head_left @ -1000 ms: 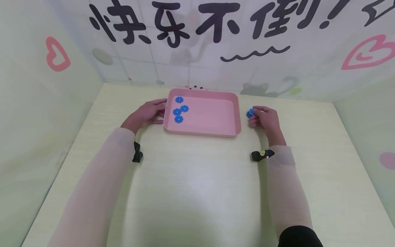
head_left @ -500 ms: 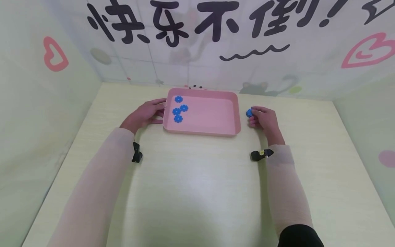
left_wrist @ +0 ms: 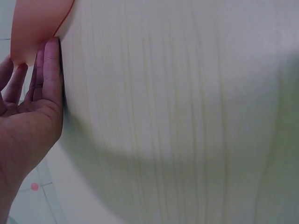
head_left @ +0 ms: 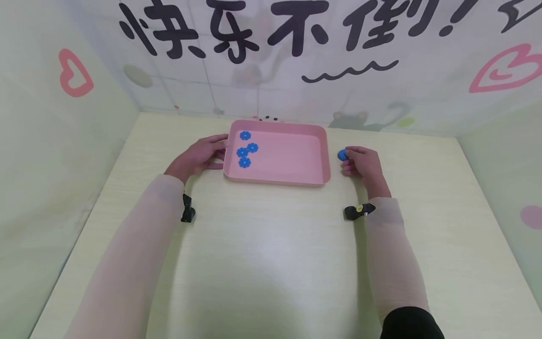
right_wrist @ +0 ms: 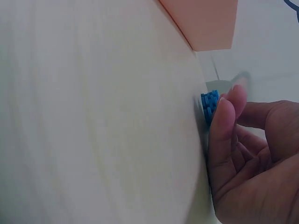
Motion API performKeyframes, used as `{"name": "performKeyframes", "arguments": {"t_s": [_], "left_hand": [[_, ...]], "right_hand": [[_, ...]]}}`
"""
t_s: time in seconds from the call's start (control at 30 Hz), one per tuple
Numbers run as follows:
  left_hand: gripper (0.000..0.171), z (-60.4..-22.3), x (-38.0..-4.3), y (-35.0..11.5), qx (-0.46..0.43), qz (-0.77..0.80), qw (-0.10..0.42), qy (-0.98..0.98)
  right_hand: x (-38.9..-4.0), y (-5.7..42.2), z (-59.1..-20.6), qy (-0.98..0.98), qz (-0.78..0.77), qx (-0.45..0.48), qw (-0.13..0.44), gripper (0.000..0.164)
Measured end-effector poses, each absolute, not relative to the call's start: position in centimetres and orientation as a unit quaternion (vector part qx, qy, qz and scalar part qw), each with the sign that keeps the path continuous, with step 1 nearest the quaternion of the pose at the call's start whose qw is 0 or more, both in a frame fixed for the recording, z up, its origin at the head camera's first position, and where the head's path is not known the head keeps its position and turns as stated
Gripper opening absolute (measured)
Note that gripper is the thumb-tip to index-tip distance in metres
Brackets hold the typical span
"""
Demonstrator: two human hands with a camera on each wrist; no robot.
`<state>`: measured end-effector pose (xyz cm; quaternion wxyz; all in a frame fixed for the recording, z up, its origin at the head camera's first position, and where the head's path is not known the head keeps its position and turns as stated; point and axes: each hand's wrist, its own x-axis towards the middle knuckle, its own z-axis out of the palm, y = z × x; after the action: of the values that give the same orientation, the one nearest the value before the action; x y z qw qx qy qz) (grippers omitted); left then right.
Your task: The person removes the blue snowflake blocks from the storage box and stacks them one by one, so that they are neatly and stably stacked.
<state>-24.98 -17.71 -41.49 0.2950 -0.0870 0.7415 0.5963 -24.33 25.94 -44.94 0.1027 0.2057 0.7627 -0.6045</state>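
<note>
A pink rectangular tray (head_left: 288, 181) lies at the back of the table. Several blue notched snowflake discs (head_left: 244, 162) are flat near its left end. At that end my left hand (head_left: 202, 153) rests with fairly straight fingers touching the tray's outer wall; the left wrist view shows them against the tray (left_wrist: 35, 28) from the side. Past the tray's right end, my right hand (head_left: 366, 165) pinches a small stack of blue snowflake discs (right_wrist: 209, 103) between thumb and fingers, low over the table. Part of that stack is hidden by the fingertips.
A pale wood-grain table (head_left: 271, 254) spreads out in front of both forearms. Close behind the tray stands a printed backdrop (head_left: 271, 89) with large dark characters, and side panels rise left and right. Black straps with small cameras (head_left: 188, 209) sit at both wrists.
Both hands keep their places at the tray and at the disc stack. The stack in my right fingers has turned slightly and shows less of its side. The discs in the tray stay put.
</note>
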Motion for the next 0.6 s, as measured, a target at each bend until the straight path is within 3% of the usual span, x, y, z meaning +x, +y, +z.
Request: {"name": "performKeyframes", "arguments": {"t_s": [0.6], "left_hand": [[0.048,-42.3,-25.3,-17.9,-0.093,0.603,0.287,0.739]], "right_hand": [[-27.6,22.1,-39.6,0.799,-0.571,0.162,0.091,0.044]]}}
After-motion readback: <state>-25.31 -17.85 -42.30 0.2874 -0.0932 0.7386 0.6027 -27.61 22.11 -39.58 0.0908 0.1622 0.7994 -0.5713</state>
